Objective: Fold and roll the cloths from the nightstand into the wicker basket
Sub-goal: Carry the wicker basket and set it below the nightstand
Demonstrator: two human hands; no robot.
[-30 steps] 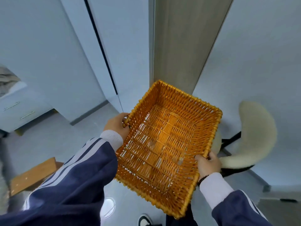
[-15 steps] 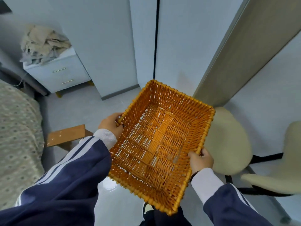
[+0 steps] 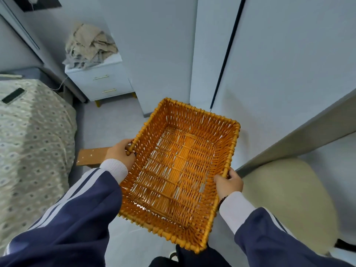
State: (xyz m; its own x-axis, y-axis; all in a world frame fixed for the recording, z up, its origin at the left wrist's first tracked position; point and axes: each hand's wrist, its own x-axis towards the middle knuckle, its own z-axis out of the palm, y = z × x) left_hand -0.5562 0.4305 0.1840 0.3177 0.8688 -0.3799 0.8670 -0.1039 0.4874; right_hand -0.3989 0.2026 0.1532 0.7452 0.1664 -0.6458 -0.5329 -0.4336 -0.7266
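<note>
Head view: I'm carrying the empty orange rectangular wicker basket [image 3: 179, 168], left hand [image 3: 120, 156] gripping its 9 o'clock rim, right hand [image 3: 228, 182] gripping its 3 o'clock rim. Crumpled beige cloths [image 3: 89, 45] are sitting on the white two-drawer nightstand [image 3: 102, 81] at 11 o'clock. Next probably: walking there, setting basket down.

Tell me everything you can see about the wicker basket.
The wicker basket is rectangular, woven of orange-brown cane, with a thick braided rim and an open-weave bottom that light passes through. It is empty. It is held in the air above the floor, tilted, the left hand gripping one rim and the right hand the opposite rim.
</note>
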